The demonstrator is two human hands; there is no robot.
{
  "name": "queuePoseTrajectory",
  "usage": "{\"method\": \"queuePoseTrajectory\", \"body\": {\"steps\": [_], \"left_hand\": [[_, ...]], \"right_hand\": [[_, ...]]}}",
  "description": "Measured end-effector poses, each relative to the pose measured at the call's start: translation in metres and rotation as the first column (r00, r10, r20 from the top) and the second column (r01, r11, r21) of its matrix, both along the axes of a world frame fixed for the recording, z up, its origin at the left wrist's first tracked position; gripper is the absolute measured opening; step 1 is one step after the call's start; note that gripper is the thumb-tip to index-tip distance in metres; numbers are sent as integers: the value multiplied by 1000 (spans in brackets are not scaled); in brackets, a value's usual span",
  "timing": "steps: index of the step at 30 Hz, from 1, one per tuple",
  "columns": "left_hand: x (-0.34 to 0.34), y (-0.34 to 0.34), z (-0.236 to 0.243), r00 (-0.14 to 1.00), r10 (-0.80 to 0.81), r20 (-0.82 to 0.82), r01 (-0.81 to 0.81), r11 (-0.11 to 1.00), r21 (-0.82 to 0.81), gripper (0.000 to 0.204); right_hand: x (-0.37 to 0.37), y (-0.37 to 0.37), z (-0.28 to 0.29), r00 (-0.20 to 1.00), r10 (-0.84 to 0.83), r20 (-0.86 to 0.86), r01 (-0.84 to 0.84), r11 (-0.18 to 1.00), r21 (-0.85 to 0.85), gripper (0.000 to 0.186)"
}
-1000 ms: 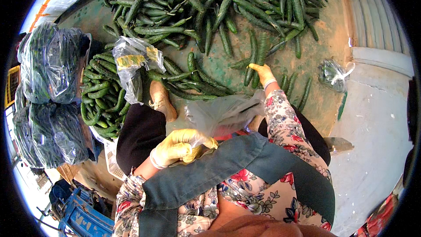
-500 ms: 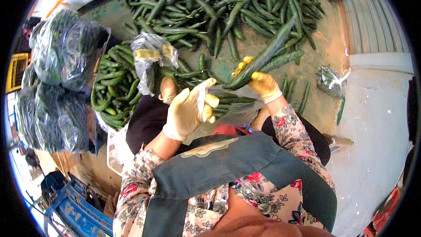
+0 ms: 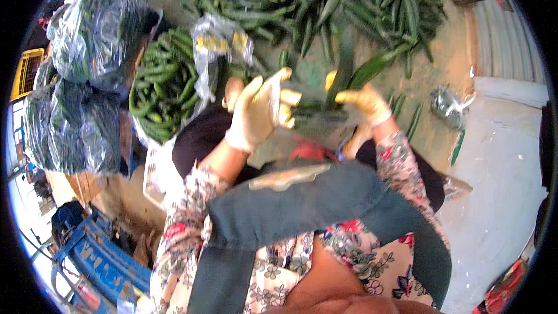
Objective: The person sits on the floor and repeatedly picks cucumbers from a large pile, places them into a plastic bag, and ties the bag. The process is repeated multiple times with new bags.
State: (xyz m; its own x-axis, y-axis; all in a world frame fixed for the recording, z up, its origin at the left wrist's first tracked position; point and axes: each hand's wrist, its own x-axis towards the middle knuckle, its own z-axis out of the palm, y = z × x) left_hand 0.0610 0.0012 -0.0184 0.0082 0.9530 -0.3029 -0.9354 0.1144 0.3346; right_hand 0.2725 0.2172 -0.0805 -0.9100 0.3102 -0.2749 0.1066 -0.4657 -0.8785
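Observation:
My right hand [image 3: 367, 103], in a pale yellow glove, grips long dark green cucumbers [image 3: 344, 70]. One stands nearly upright, and another slants away to the upper right; both are a little blurred. Opposite it, my gloved left hand [image 3: 256, 110] has its index finger raised and the other fingers curled. Thin clear film of a plastic bag [image 3: 317, 134] appears to run along these fingers, though its edge is hard to make out. More cucumbers [image 3: 317, 110] lie between the hands, at the bag. Beyond is a big heap of loose cucumbers [image 3: 261, 0].
Left of my knees stands a round container of curved green cucumbers [image 3: 163, 87], with a crumpled clear bag [image 3: 218, 40] beside it. Filled plastic bags [image 3: 87, 122] are stacked farther left. A small tied bag [image 3: 447, 106] lies at right, near a pale board [image 3: 500, 157].
The cucumbers in my right hand have swung from a slant to nearly upright and come lower, nearer the bag. My left hand keeps its pose. The whole view has shifted slightly.

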Motion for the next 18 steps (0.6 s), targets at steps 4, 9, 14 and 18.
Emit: {"method": "queuePoseTrajectory", "body": {"steps": [4, 9, 14, 18], "left_hand": [[4, 6, 12, 1000, -1, -25, 0, 999, -39, 71], [-5, 5, 13, 992, 90, -87, -95, 994, -54, 81], [-1, 1, 20, 972, 41, -231, -59, 996, -69, 80], [5, -8, 31, 972, -30, -234, 21, 999, -39, 82]], "right_hand": [[-17, -12, 20, 988, -3, -156, -2, 999, -32, 57], [17, -46, -107, 931, 183, 316, -282, 910, 304, 60], [65, -81, -151, 522, 314, 793, -850, 267, 453, 64], [73, -66, -147, 768, 214, 603, -525, 750, 402, 59]]}}
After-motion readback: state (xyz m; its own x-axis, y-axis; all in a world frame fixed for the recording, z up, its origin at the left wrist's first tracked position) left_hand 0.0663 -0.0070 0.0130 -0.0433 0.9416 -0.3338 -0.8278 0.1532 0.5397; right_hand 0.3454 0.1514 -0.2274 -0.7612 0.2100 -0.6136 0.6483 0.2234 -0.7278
